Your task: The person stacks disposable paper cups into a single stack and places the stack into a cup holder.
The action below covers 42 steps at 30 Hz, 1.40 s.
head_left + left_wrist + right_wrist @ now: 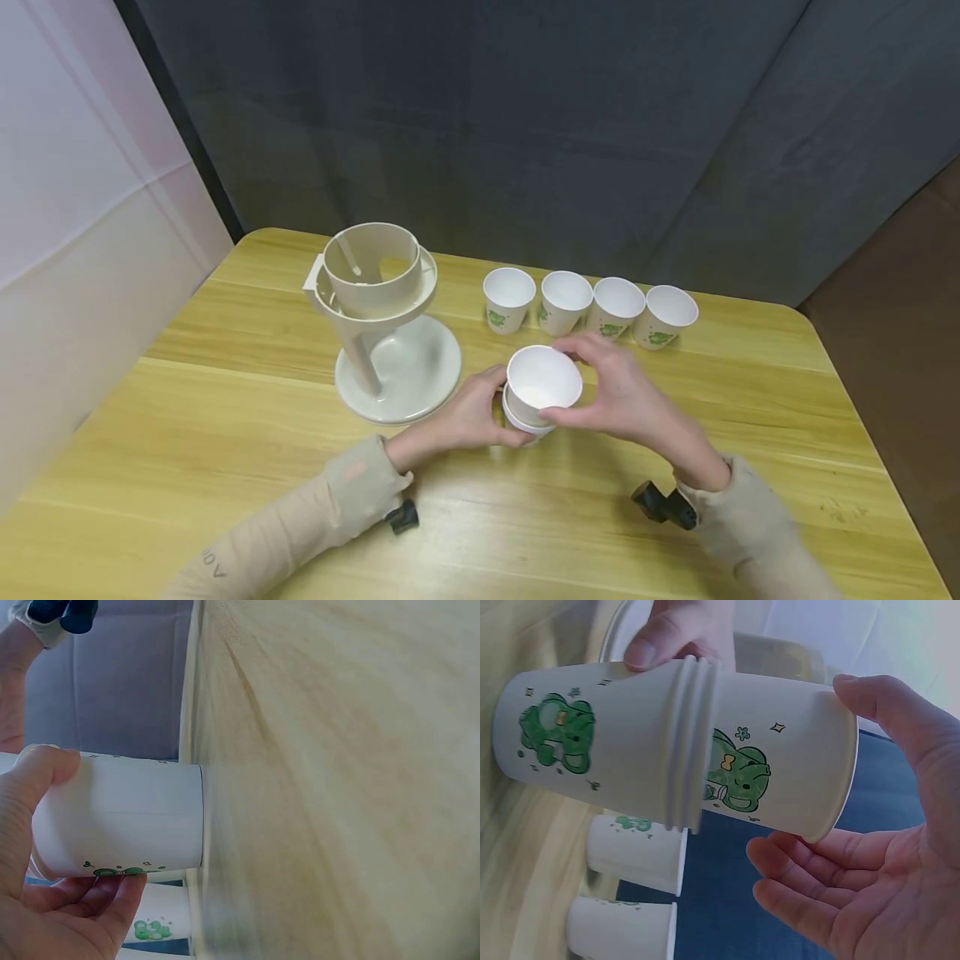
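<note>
A stack of white paper cups (630, 742) with green bear-like prints stands upright near the middle of the table. My left hand (474, 412) grips the stack from its left side, thumb and fingers around the wall, as the left wrist view also shows of the cup (124, 817). Above the stacked rims, the top paper cup (543, 379) is partly drawn up, its lower part still inside the others. Thumb and fingers of my right hand (622, 392) pinch this top cup at its rim from the right.
Several single paper cups (618, 300) stand upright in a row behind the hands. To the left is a cream-coloured stand (375, 304) with a ring-shaped holder on a round base. A dark curtain (480, 125) hangs behind the wooden table (247, 417).
</note>
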### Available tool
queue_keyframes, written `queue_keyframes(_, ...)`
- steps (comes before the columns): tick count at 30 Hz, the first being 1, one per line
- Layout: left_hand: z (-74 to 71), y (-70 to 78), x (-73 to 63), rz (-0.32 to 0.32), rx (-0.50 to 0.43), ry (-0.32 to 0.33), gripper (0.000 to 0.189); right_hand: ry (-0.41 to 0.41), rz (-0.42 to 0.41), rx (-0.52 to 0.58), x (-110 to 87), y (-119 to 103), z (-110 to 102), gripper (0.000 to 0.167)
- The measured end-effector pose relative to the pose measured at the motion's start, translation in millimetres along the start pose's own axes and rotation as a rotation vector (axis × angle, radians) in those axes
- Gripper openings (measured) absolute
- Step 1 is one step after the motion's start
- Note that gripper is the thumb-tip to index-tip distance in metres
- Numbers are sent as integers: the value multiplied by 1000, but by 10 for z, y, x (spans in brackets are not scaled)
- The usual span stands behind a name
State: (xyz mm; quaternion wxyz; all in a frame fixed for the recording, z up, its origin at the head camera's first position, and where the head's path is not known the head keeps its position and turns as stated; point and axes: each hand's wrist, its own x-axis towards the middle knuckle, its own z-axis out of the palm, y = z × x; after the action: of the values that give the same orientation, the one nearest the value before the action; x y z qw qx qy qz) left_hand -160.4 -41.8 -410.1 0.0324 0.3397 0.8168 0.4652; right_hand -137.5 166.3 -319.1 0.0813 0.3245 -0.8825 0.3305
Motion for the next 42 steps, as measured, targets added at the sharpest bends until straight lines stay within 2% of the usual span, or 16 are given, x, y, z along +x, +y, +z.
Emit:
queue_keyframes(11,9,-12,3,-19,4,-9,71,-26,-19,6,-47,95,122,62)
queue_keyframes(22,9,-18,1,-16,-6,-11,67,-82,58,19,-78,141,229,64)
queue_keyframes(30,8,-19,4,-18,-10,-14,67,-100,79,14,-91,157,254,67)
queue_keyframes(42,-3,0,1,-14,1,-13,66,-100,57,6,-99,170,253,69)
